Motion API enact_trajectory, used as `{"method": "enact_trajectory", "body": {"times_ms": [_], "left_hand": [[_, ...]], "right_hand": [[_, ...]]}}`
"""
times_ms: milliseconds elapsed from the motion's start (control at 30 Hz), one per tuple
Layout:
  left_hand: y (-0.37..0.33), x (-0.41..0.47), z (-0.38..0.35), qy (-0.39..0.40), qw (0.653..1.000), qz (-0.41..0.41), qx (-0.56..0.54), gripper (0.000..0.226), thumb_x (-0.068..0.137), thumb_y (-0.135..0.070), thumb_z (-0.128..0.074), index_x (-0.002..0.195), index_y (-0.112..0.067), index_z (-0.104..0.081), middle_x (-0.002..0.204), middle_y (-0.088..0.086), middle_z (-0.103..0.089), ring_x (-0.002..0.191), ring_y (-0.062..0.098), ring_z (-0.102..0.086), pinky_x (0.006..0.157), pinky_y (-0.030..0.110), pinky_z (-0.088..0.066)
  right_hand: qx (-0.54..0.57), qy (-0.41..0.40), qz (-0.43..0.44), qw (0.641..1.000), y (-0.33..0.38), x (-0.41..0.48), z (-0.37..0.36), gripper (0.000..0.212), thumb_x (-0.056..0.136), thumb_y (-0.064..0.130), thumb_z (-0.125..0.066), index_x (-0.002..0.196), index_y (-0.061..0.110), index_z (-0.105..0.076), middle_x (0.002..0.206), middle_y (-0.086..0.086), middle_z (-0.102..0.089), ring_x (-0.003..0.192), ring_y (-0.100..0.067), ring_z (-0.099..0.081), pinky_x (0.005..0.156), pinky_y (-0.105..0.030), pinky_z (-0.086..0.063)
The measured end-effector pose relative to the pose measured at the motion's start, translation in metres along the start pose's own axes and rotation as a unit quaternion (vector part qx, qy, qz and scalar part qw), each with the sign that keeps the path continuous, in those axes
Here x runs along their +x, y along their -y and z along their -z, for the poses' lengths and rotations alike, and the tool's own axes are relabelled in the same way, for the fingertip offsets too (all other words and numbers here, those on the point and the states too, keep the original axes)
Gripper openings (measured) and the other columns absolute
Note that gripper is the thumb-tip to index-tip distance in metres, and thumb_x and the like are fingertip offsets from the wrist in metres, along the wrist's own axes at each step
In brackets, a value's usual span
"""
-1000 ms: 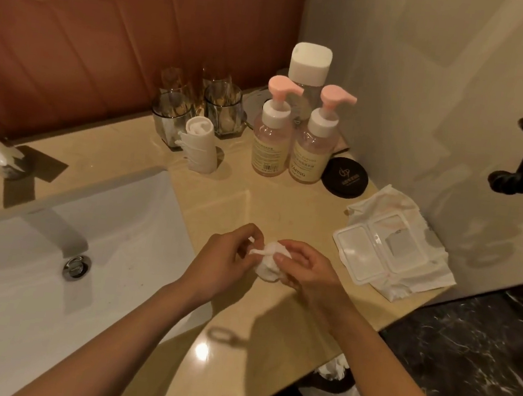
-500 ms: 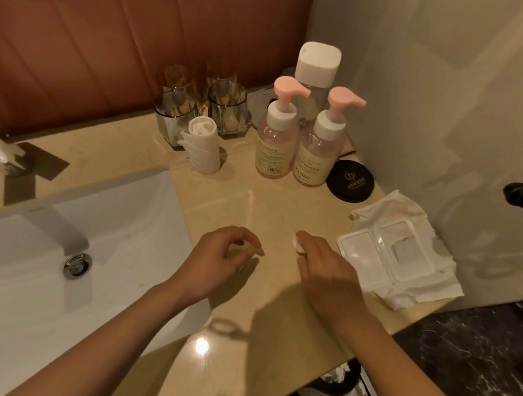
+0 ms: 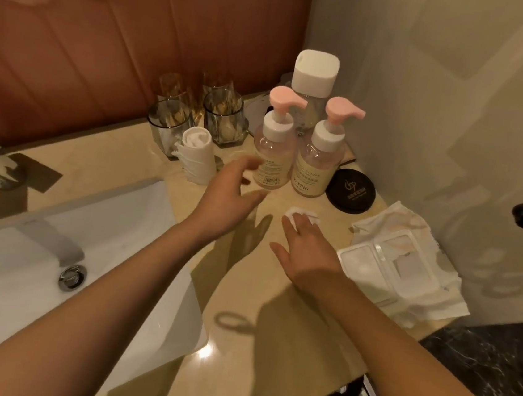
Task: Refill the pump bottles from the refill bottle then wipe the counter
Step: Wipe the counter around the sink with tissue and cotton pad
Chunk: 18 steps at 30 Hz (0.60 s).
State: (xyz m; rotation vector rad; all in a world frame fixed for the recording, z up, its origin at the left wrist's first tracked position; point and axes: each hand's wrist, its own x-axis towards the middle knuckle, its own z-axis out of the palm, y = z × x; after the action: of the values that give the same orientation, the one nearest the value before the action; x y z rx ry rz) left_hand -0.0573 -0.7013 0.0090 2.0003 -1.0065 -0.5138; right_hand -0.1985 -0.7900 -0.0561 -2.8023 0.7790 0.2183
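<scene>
A small white wipe [image 3: 297, 213] lies on the counter [image 3: 243, 292], in front of the right pump bottle [image 3: 317, 161]. The right hand [image 3: 307, 254] presses it down with straight fingers. The left hand [image 3: 227, 200] is spread open by the left pump bottle [image 3: 273, 154], holding nothing.

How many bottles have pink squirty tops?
2. One clear pump bottle with a pink top stands just beyond the left hand; the second pink-topped bottle stands right of it, before the tall white-capped bottle. None seems hidden.
</scene>
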Motion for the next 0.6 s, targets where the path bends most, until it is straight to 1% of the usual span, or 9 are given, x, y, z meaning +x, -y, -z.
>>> {"method": "enact_trajectory", "body": {"times_ms": [67, 133, 200, 267, 367, 433, 467, 533, 600], "left_hand": [[-0.007, 0.024, 0.002, -0.033, 0.999, 0.002, 0.013, 0.058, 0.083, -0.014, -0.069, 0.135, -0.016, -0.043, 0.134, 0.002, -0.048, 0.112, 0.014, -0.049, 0.09, 0.027, -0.042], [-0.013, 0.045, 0.003, -0.055, 0.998, 0.008, 0.022, 0.066, 0.078, -0.015, -0.073, 0.136, -0.013, -0.041, 0.136, 0.006, -0.046, 0.12, 0.019, -0.047, 0.098, 0.034, -0.042], [-0.02, 0.062, 0.003, -0.054, 0.998, 0.007, 0.022, 0.067, 0.074, -0.015, -0.077, 0.132, -0.012, -0.043, 0.133, 0.007, -0.049, 0.12, 0.021, -0.047, 0.097, 0.035, -0.041], [-0.027, 0.076, 0.0, -0.031, 0.999, 0.012, 0.018, 0.07, 0.071, -0.013, -0.078, 0.132, -0.014, -0.044, 0.131, 0.005, -0.051, 0.117, 0.02, -0.05, 0.095, 0.036, -0.043], [-0.029, 0.088, -0.006, 0.001, 0.999, 0.025, 0.02, 0.075, 0.069, -0.011, -0.08, 0.133, -0.016, -0.041, 0.131, 0.004, -0.052, 0.118, 0.023, -0.051, 0.095, 0.036, -0.043], [-0.026, 0.091, -0.009, 0.001, 1.0, 0.025, 0.017, 0.076, 0.071, -0.011, -0.079, 0.135, -0.017, -0.039, 0.133, 0.004, -0.051, 0.121, 0.024, -0.049, 0.092, 0.032, -0.041], [-0.025, 0.093, -0.009, -0.003, 0.999, 0.023, 0.024, 0.074, 0.072, -0.012, -0.078, 0.135, -0.017, -0.038, 0.133, 0.004, -0.051, 0.122, 0.024, -0.049, 0.09, 0.03, -0.04], [-0.025, 0.095, -0.01, -0.014, 0.998, 0.022, 0.05, 0.07, 0.076, -0.014, -0.076, 0.135, -0.014, -0.038, 0.134, 0.005, -0.051, 0.123, 0.024, -0.048, 0.092, 0.031, -0.041], [-0.023, 0.097, -0.007, -0.034, 0.997, 0.034, 0.062, 0.066, 0.08, -0.019, -0.073, 0.135, -0.013, -0.038, 0.133, 0.005, -0.051, 0.121, 0.023, -0.049, 0.093, 0.032, -0.042]], "right_hand": [[0.022, -0.007, -0.003, 1.0, 0.003, 0.016, 0.005, 0.058, 0.101, 0.041, -0.031, 0.149, 0.012, -0.02, 0.157, -0.009, -0.015, 0.144, -0.025, -0.014, 0.114, -0.033, -0.017], [0.035, -0.016, 0.002, 0.999, 0.007, 0.028, 0.006, 0.054, 0.101, 0.039, -0.032, 0.146, 0.009, -0.028, 0.154, -0.01, -0.022, 0.142, -0.026, -0.021, 0.111, -0.035, -0.024], [0.051, -0.026, 0.017, 0.998, 0.01, 0.034, 0.004, 0.047, 0.1, 0.037, -0.034, 0.138, 0.009, -0.041, 0.149, -0.01, -0.032, 0.134, -0.027, -0.033, 0.103, -0.036, -0.034], [0.052, -0.016, 0.056, 0.997, 0.015, 0.033, 0.006, 0.043, 0.099, 0.035, -0.036, 0.134, 0.012, -0.045, 0.146, -0.008, -0.035, 0.127, -0.026, -0.041, 0.095, -0.035, -0.04], [0.041, 0.036, 0.145, 0.988, 0.022, 0.017, 0.0, 0.049, 0.098, 0.034, -0.04, 0.143, 0.014, -0.037, 0.151, -0.006, -0.031, 0.133, -0.024, -0.037, 0.101, -0.034, -0.036], [0.056, 0.042, 0.166, 0.984, 0.024, 0.003, -0.004, 0.052, 0.096, 0.035, -0.047, 0.142, 0.012, -0.039, 0.151, -0.007, -0.033, 0.137, -0.024, -0.034, 0.109, -0.035, -0.034], [0.072, 0.03, 0.171, 0.982, 0.024, -0.002, -0.006, 0.052, 0.094, 0.034, -0.051, 0.139, 0.009, -0.045, 0.147, -0.009, -0.04, 0.135, -0.026, -0.037, 0.109, -0.036, -0.034], [0.074, 0.004, 0.172, 0.982, 0.022, -0.004, -0.014, 0.049, 0.085, 0.033, -0.057, 0.125, 0.005, -0.059, 0.131, -0.014, -0.057, 0.123, -0.03, -0.053, 0.103, -0.039, -0.041], [0.05, -0.02, 0.151, 0.987, 0.021, 0.006, -0.021, 0.052, 0.078, 0.037, -0.061, 0.116, 0.002, -0.065, 0.118, -0.018, -0.064, 0.111, -0.032, -0.061, 0.096, -0.044, -0.046]]}}
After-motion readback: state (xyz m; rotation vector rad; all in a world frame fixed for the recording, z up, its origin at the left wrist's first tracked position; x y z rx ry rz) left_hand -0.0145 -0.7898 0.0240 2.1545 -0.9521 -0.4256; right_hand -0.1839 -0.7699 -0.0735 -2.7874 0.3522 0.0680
